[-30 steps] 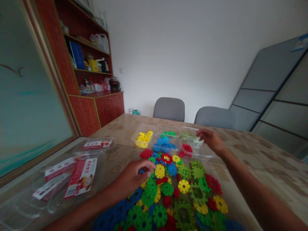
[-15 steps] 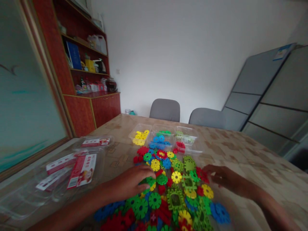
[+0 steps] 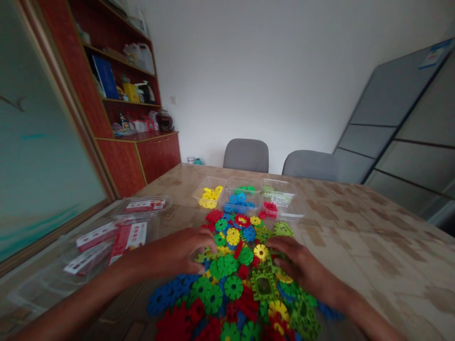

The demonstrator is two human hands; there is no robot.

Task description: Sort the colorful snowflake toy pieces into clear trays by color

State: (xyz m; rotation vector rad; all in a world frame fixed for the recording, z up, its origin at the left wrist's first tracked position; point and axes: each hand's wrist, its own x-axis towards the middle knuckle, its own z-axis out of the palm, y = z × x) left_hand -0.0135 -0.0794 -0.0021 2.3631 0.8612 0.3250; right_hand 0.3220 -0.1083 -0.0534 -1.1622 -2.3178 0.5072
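Observation:
A heap of plastic building pieces lies between my hands: green flower discs (image 3: 233, 287), yellow flower discs (image 3: 261, 252), blue discs (image 3: 170, 292), red pieces (image 3: 177, 324) and light-green square frames (image 3: 263, 282). At the heap's left edge is my left hand (image 3: 194, 246), with fingers curved, thumb apart and nothing visible in its grasp. My right hand (image 3: 296, 260) reaches over the heap's right side, its fingertips near a yellow disc and its thumb held apart. It hides some pieces below it, and I see nothing held.
Behind the heap stand clear plastic boxes: one with yellow pieces (image 3: 196, 192), one with blue and green (image 3: 227, 204), one with red and light-green (image 3: 295, 208). Clear lids with red-and-white labels (image 3: 130, 239) lie left. Two grey chairs (image 3: 246, 155) stand beyond the table (image 3: 341, 227).
My right hand has moved left from the heap's outer edge to over its pieces. My left hand has drawn back a little to the left. The view has shifted slightly.

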